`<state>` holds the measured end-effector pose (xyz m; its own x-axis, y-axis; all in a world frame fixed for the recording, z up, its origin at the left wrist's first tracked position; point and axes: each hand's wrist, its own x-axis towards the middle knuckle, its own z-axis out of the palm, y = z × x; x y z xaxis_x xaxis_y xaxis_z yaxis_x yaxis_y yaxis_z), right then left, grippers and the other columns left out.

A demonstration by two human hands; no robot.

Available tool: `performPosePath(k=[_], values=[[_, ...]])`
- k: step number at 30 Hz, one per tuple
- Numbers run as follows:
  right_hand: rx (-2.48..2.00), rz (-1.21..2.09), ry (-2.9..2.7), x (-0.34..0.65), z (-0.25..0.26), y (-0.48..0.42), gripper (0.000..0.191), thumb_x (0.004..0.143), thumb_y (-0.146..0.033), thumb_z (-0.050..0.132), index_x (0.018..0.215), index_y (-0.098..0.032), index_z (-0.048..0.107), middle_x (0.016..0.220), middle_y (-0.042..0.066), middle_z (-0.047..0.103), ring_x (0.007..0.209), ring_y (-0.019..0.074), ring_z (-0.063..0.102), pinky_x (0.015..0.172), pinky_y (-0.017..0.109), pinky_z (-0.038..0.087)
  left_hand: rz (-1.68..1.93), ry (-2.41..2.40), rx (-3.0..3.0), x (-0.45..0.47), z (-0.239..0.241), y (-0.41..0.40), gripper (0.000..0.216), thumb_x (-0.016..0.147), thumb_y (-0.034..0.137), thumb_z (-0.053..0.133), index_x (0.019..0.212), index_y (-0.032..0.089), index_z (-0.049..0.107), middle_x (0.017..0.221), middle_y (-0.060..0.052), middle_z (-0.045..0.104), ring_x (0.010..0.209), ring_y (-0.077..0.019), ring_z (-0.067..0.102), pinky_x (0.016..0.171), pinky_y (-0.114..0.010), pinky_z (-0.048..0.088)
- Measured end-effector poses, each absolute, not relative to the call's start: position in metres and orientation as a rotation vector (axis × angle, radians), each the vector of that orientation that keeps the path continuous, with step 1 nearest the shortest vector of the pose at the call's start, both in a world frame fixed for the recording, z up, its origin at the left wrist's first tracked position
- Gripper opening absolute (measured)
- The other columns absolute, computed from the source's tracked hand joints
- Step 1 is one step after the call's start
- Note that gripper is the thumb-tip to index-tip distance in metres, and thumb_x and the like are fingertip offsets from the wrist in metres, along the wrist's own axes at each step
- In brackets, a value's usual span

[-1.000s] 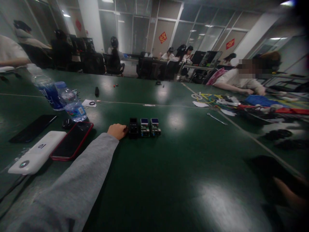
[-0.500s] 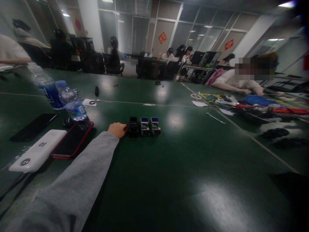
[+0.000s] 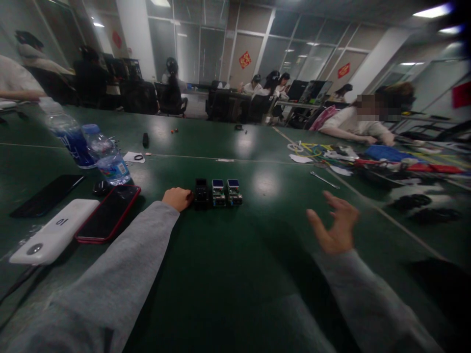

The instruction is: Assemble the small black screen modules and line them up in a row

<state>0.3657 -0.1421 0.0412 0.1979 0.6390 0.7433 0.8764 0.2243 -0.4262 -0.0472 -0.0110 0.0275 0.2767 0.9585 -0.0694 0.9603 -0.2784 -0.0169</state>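
Observation:
My left hand [image 3: 177, 198] rests on the green table, its fingers curled into a loose fist. Right against it, or nearly touching, stands a small black-cased device [image 3: 201, 190]. Two bare green circuit boards, the middle one [image 3: 218, 192] and the right one [image 3: 234, 191], are lined up beside the black device, each with a small dark blue screen on top. Over the table to the right, my right hand [image 3: 335, 223] hangs with thumb and fingers spread and holds nothing. The underside of my left fingers is hidden.
At left are a red-cased phone [image 3: 108, 214], a white power bank [image 3: 55, 231] with a cable, a dark phone [image 3: 47, 195] and two water bottles, the nearer one [image 3: 108, 156] leaning in view. A wrench [image 3: 324, 180] and tangled cables [image 3: 331, 153] lie right. A person [image 3: 355, 125] sits beyond.
My right hand has come into view from the lower right, spread above the table. My left hand stays beside the black device. The whole view has shifted slightly.

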Motion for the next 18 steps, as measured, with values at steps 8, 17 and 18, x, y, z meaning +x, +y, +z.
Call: performPosePath(k=[8,17,18], values=[[-1.265,0.111,-1.922,0.227,0.000,-0.066,0.051,0.090,-0.043,0.053,0.136,-0.024,0.042,0.133,0.012,0.035,0.121,0.0300,0.042,0.100,0.051,0.043,-0.113,1.889,2.501,-0.047,0.024,-0.009,0.035,0.090,0.039,0.036,0.098,0.024,0.067,0.095,-0.008,0.070,0.085,-0.0215,0.066,0.068,-0.030,0.048],[-1.254,0.219,-1.868,0.228,-0.002,-0.052,0.045,0.085,-0.032,0.057,0.128,-0.020,0.048,0.122,0.012,0.049,0.112,0.0266,0.052,0.098,0.044,0.045,-0.122,1.899,2.479,-0.046,0.024,-0.008,0.033,0.089,0.040,0.039,0.097,0.025,0.067,0.095,-0.007,0.070,0.085,-0.0208,0.066,0.069,-0.029,0.047],[-1.263,0.241,-1.840,0.229,-0.002,-0.051,0.044,0.086,-0.031,0.055,0.128,-0.019,0.048,0.121,0.012,0.051,0.111,0.0262,0.053,0.098,0.044,0.045,-0.123,1.903,2.483,-0.046,0.024,-0.008,0.033,0.089,0.040,0.039,0.098,0.024,0.067,0.094,-0.008,0.070,0.085,-0.0210,0.066,0.069,-0.029,0.047]])
